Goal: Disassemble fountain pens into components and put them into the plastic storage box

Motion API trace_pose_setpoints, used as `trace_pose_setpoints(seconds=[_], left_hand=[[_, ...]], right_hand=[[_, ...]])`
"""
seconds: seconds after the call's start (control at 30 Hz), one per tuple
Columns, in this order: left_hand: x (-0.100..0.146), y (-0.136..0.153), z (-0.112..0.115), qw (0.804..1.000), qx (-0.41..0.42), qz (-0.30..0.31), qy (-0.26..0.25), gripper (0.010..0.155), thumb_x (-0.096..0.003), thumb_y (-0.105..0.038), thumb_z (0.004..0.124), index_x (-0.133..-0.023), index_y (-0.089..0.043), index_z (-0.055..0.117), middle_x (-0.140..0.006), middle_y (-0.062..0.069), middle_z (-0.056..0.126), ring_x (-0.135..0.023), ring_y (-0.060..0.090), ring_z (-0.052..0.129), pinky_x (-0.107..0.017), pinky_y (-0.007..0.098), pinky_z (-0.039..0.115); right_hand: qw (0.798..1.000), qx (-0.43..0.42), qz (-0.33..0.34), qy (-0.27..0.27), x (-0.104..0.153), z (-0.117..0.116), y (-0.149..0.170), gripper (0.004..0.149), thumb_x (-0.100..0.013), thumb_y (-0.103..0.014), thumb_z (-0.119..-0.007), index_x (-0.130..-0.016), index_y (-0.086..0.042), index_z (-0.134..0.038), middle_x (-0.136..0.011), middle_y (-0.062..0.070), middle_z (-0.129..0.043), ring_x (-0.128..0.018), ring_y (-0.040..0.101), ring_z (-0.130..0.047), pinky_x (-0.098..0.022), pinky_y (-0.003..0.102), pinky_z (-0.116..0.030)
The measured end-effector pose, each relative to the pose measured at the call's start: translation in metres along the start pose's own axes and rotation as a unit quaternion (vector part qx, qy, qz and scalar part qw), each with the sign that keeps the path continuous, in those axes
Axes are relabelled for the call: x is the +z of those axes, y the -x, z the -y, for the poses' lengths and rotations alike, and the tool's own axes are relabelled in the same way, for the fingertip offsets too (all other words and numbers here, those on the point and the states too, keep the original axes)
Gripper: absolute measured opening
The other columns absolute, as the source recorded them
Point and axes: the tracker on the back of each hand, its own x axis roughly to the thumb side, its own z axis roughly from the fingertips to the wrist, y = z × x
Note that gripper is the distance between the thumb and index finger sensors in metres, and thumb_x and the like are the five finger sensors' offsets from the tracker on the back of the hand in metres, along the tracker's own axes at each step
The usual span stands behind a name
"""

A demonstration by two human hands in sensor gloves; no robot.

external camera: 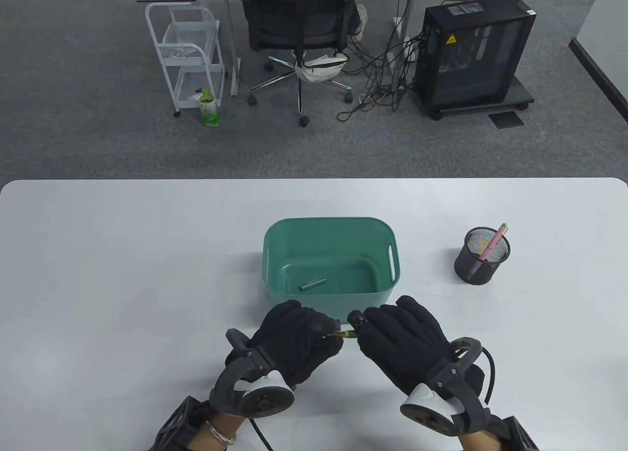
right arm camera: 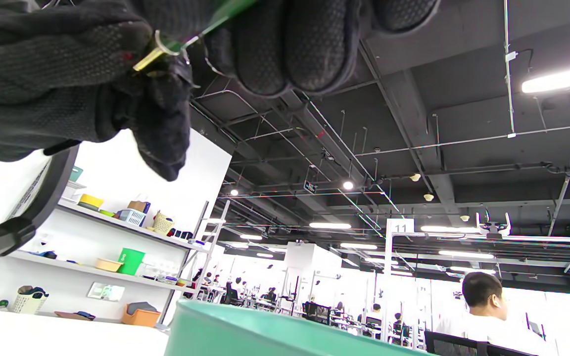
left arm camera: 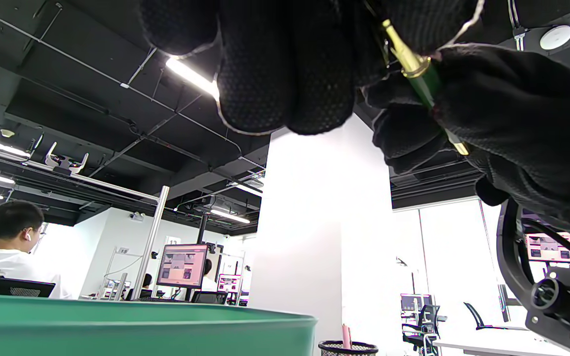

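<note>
A green fountain pen with gold trim is held between both gloved hands just in front of the green plastic storage box. My left hand pinches its gold end. My right hand grips the green barrel, which also shows in the right wrist view as the pen. A green pen part lies on the box floor. The box rim fills the bottom of both wrist views.
A black mesh pen holder with a pink pen stands to the right of the box. Beyond the far table edge are an office chair, a white cart and a computer tower.
</note>
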Motion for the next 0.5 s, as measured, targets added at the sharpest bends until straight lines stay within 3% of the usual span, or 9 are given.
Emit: trace_pose_setpoints(seconds=[0.3, 0.5], left_hand=[[-0.0004, 0.0021, -0.0002, 1.000, 0.011, -0.001, 0.000, 0.050, -0.0683, -0.046, 0.053, -0.078, -0.013, 0.090, -0.066, 0.003, 0.105, -0.059, 0.022, 0.103, -0.065, 0.048, 0.075], [0.0000, 0.0028, -0.0005, 1.000, 0.012, -0.002, -0.009, 0.051, -0.0683, -0.046, 0.053, -0.077, -0.013, 0.091, -0.064, 0.003, 0.106, -0.057, 0.022, 0.103, -0.064, 0.048, 0.075]], right_hand=[[1.000, -0.001, 0.004, 0.001, 0.0004, -0.0001, -0.0014, 0.045, -0.055, -0.045, -0.068, -0.096, -0.031, -0.080, -0.090, -0.008, -0.085, -0.081, 0.012, -0.085, -0.077, 0.046, -0.060], [1.000, -0.002, 0.005, 0.002, 0.0005, 0.0000, -0.0018, 0.045, -0.055, -0.045, -0.068, -0.096, -0.031, -0.080, -0.090, -0.008, -0.085, -0.081, 0.012, -0.085, -0.077, 0.046, -0.060]])
